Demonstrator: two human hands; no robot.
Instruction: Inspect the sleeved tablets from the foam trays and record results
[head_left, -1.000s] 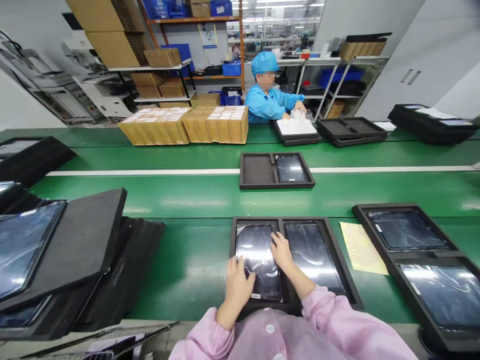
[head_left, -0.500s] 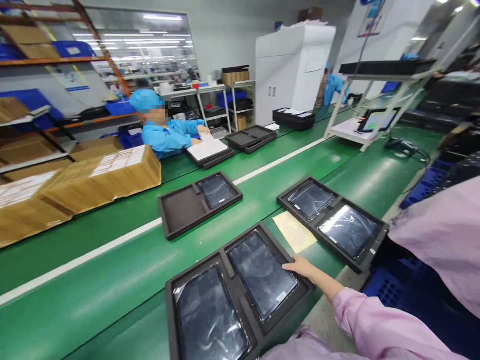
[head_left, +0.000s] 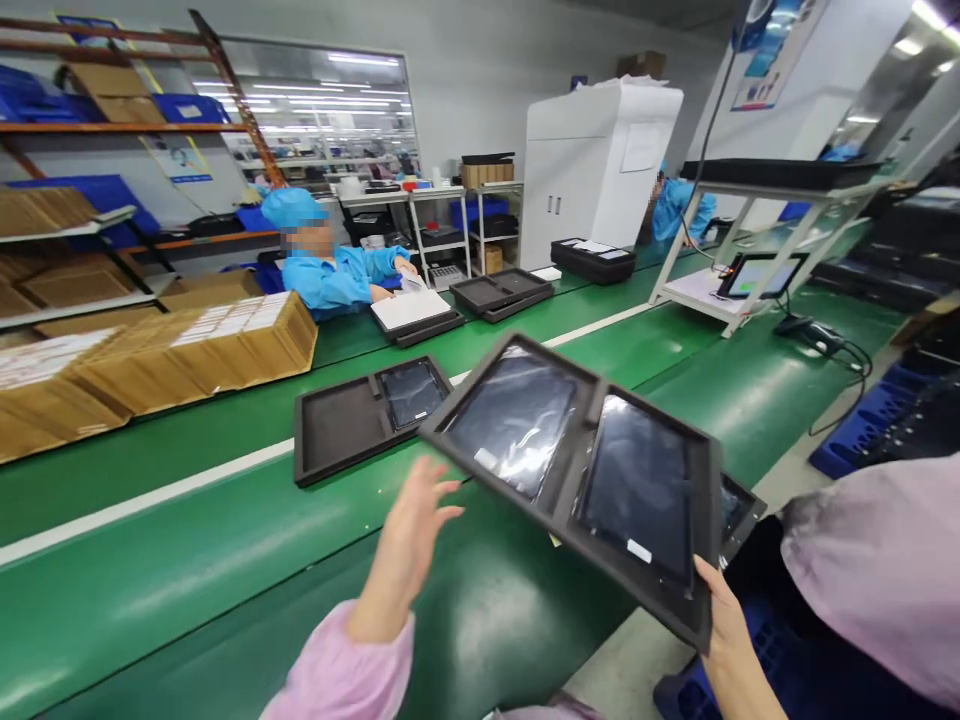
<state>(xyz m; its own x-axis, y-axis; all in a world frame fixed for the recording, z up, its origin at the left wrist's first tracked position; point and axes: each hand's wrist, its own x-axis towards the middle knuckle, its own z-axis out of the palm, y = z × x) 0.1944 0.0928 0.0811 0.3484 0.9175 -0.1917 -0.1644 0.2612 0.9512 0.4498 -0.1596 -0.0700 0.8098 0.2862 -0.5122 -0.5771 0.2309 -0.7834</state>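
My right hand (head_left: pixel 724 620) grips the right end of a dark foam tray (head_left: pixel 574 480), thumb on top of its rim. The tray is tilted and raised above the green belt. Two dark glossy tablets in clear film lie in its compartments, a left tablet (head_left: pixel 517 410) and a right tablet (head_left: pixel 637 490), each with a small white label. My left hand (head_left: pixel 416 520) is apart from the tray, near its left corner, fingers spread and empty. Behind, a second foam tray (head_left: pixel 337 430) on the belt carries one tablet (head_left: pixel 411 393) in its right compartment.
Partly hidden behind the raised tray is another tray (head_left: pixel 739 515). A co-worker in blue (head_left: pixel 330 275) handles white sheets across the green belt (head_left: pixel 187 520). Cartons (head_left: pixel 187 345) line the far left. A white stand (head_left: pixel 697 285) and a pink-sleeved person (head_left: pixel 885 560) are at right.
The two-tablet tray has risen off the belt and swung right, now held by my right hand. My left hand has come into view. The view has shifted slightly.
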